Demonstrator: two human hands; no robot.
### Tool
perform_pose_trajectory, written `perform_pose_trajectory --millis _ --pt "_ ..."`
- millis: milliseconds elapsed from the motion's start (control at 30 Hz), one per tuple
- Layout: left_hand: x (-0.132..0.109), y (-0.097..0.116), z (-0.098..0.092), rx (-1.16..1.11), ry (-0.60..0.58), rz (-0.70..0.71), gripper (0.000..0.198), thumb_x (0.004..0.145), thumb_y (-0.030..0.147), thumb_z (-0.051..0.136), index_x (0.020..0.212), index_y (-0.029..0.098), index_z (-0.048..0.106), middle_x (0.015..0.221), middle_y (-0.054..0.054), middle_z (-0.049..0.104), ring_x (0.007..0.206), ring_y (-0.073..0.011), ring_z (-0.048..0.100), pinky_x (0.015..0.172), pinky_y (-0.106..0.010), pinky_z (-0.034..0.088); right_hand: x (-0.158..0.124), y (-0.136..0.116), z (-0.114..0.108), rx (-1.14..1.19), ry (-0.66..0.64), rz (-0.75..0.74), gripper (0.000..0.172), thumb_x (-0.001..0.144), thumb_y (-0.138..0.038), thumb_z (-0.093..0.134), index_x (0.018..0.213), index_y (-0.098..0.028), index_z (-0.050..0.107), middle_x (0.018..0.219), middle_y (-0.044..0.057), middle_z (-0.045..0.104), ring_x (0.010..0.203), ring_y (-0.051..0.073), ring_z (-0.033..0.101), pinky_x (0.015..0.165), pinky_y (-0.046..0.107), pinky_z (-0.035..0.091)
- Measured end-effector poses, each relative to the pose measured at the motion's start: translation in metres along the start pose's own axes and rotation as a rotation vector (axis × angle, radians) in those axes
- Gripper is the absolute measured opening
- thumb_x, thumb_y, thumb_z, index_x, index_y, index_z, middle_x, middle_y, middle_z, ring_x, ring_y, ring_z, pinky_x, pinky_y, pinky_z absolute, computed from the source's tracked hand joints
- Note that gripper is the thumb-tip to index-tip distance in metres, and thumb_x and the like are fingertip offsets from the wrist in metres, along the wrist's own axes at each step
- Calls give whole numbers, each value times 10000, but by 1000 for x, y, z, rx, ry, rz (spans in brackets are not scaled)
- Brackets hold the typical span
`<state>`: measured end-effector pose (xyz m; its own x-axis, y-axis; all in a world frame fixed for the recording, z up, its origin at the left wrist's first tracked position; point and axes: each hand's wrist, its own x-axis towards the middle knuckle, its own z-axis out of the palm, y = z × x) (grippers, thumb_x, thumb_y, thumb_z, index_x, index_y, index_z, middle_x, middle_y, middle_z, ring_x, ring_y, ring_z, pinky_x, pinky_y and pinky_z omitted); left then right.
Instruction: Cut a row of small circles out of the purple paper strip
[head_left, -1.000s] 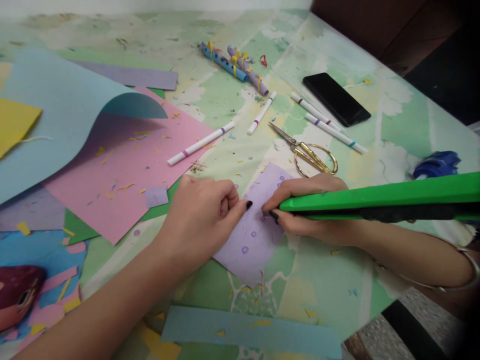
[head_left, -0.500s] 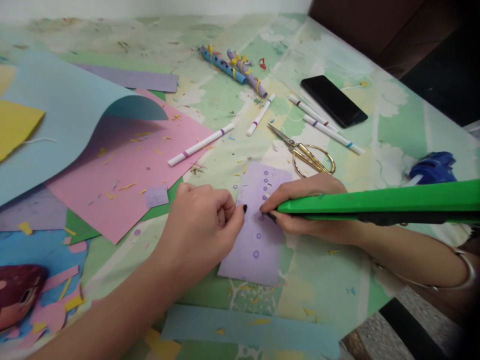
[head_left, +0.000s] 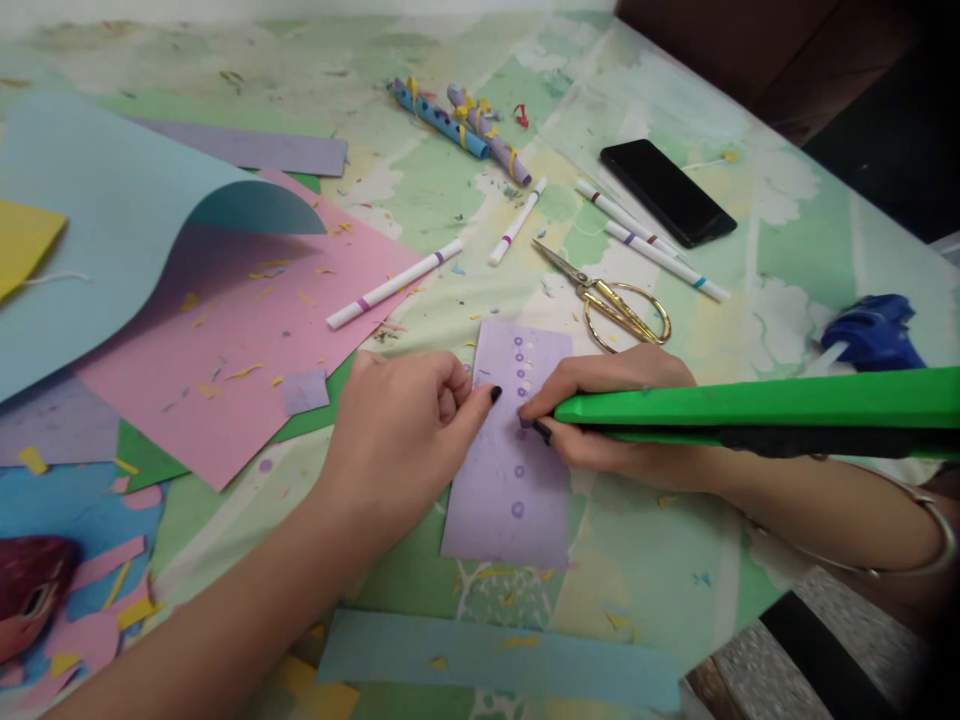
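Observation:
A purple sheet of paper (head_left: 495, 490) lies on the table, with a column of small purple rings and several cut holes near its top. My left hand (head_left: 412, 430) is closed, fingers curled, its thumb resting over the sheet's left edge and holding it down. On the right side of the sheet, my right hand (head_left: 615, 400) grips a long green tool with a black underside, which looks like a utility knife (head_left: 787, 410). Its working tip is hidden by my fingers at the row of rings. Gold-handled scissors (head_left: 619, 305) lie just beyond my right hand.
White markers (head_left: 397, 285), a black phone (head_left: 667, 192) and two decorated paper rolls (head_left: 439, 120) lie farther back. Pink paper (head_left: 247, 330) and curled light-blue paper (head_left: 97, 230) cover the left. A blue strip (head_left: 495, 660) lies in front. A blue object (head_left: 874, 330) is at right.
The purple sheet has turned slightly under my hands, its lower end shifting to the right. Both hands keep their grips, and the view has shifted a little.

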<state>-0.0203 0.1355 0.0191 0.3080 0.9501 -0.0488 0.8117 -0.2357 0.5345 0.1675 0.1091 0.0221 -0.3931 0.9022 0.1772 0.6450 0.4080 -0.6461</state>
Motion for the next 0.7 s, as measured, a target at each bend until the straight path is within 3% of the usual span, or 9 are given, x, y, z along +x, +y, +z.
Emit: perform_pose_trajectory --millis 400,700 --pt "-3 0 2 -31 21 38 294 781 249 578 516 193 464 443 66 479 450 -96 407 538 -286 250 -5 7 5 19 55 -43 169 702 -100 605 776 -231 681 697 -51 703 589 86 627 545 178 451" --pt "-7 2 1 -48 26 -13 287 771 252 566 509 200 463 435 58 485 453 -108 423 541 -292 266 -2 4 5 45 59 -12 166 696 -85 612 747 -215 703 664 -49 706 566 78 627 535 156 447"
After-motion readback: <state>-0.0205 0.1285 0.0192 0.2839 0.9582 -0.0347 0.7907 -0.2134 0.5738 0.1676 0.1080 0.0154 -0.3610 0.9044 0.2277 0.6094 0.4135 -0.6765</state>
